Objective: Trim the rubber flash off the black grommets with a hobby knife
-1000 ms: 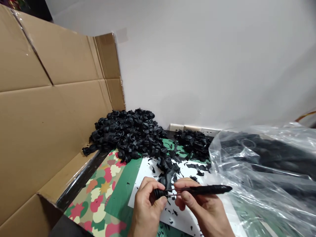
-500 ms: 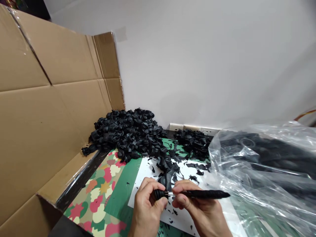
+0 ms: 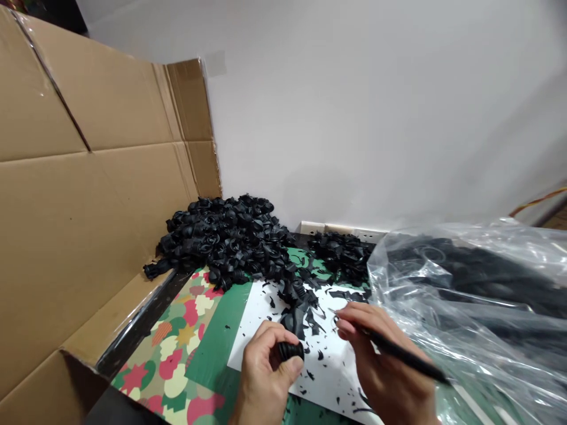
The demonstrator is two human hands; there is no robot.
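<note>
My left hand (image 3: 264, 370) is closed around a small black ribbed rubber part (image 3: 290, 351), held just above a white sheet (image 3: 331, 361). My right hand (image 3: 386, 372) grips a thin black-handled pointed tool (image 3: 401, 356), its tip aimed up and left, a short way apart from the part. Black rubber scraps (image 3: 312, 323) litter the white sheet between and beyond my hands. A large heap of the same black ribbed parts (image 3: 225, 241) lies at the back left, with a smaller heap (image 3: 341, 252) to its right.
A tall cardboard wall (image 3: 88, 177) stands along the left. A clear plastic bag (image 3: 469, 301) holding more black parts fills the right. A green mat with coloured shapes (image 3: 186, 336) covers the table. A white wall (image 3: 376, 106) rises behind.
My right hand has drawn the tool out of the part and swung it away to the right, handle now pointing down-right. My left hand keeps the part and has lowered slightly.
</note>
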